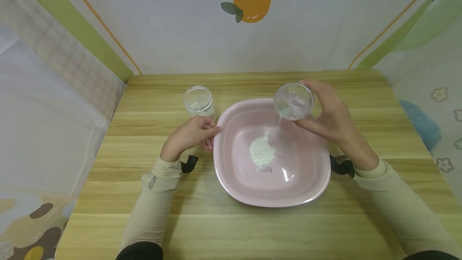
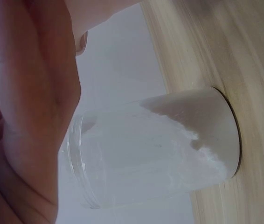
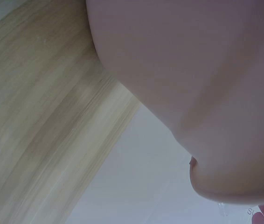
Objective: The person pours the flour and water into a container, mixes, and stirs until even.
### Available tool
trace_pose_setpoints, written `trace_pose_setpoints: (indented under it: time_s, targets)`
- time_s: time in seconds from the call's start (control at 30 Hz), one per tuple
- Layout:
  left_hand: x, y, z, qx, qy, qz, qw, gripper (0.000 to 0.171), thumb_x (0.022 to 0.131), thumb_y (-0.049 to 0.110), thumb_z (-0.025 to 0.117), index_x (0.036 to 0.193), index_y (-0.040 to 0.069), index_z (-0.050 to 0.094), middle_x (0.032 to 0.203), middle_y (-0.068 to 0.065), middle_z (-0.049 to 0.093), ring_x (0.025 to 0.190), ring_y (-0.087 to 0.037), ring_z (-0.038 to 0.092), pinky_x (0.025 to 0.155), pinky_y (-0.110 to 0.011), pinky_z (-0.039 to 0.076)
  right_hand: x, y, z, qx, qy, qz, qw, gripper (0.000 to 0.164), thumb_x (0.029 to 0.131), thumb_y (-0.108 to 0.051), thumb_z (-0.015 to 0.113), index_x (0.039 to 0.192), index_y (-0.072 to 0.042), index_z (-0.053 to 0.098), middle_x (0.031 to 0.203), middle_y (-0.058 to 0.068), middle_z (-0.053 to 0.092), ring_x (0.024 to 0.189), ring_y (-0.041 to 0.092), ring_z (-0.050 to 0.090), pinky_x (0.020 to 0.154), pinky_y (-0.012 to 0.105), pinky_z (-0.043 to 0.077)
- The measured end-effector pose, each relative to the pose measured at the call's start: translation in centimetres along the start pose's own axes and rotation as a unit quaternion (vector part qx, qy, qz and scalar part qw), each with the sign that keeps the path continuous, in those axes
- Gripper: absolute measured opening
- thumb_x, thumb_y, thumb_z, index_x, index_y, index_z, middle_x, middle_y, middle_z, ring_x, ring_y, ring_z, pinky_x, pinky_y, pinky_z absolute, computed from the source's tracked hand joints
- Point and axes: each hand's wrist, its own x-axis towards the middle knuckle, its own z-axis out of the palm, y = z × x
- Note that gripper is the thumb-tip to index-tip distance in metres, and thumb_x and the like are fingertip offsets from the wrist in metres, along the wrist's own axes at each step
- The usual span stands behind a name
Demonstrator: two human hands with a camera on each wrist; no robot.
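Observation:
A pink basin (image 1: pixel 317 179) stands on the table with a small heap of white powder (image 1: pixel 262 151) on its bottom. My left hand (image 1: pixel 195 133) pinches the basin's left rim, thumb on top and fingers curled beneath. Over the basin's far right part, my right hand (image 1: pixel 330 113) grips a clear plastic cup (image 1: pixel 293 101) by its side. The cup is tilted, and a thin stream of clear liquid falls from its lip towards the powder. In the right wrist view, the basin's outer wall (image 3: pixel 178 60) fills much of the picture, with fingertips at the bottom right corner.
Just beyond my left hand stands a clear jar (image 1: pixel 198 101), partly filled with white powder sloping up one side, as the left wrist view shows. The wooden table (image 1: pixel 144 131) ends at a pale wall covering (image 1: pixel 173 31) printed with an orange.

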Motion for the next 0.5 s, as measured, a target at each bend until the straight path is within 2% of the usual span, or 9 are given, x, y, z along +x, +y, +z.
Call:
trace_pose_setpoints:
  time_s: [0.17,0.37,0.5]
  targets:
    - [-0.04,0.11,0.10,-0.001,0.001,-0.001,1.0000,0.024,0.106,0.020,0.061,0.099,-0.002,0.065,0.068,-0.003,0.068,0.059,-0.011,0.066,0.065,-0.042,0.066,-0.01,0.06,0.08,0.004,0.010,-0.007,1.000,0.094,0.063,-0.012,0.096,0.144,0.005,0.051,0.137,0.025,0.062,0.127,0.043,0.057,0.115,0.050,0.045]
    - [-0.11,-0.11,0.05,-0.002,-0.002,0.000,1.0000,0.025,0.106,0.020,0.061,0.100,-0.004,0.065,0.069,-0.004,0.069,0.058,-0.011,0.066,0.063,-0.038,0.065,0.00,-0.11,0.00,0.000,-0.006,-0.005,1.000,0.091,0.067,-0.019,0.094,0.143,0.005,0.051,0.138,0.024,0.062,0.127,0.041,0.057,0.115,0.045,0.045]
    - [-0.07,-0.11,-0.04,0.001,-0.002,0.006,1.0000,0.026,0.106,0.020,0.061,0.101,-0.005,0.065,0.070,-0.005,0.069,0.059,-0.011,0.066,0.063,-0.038,0.065,0.08,-0.29,-0.05,0.002,-0.007,-0.008,1.000,0.093,0.066,-0.020,0.094,0.144,0.006,0.051,0.138,0.024,0.062,0.127,0.042,0.057,0.117,0.043,0.044]
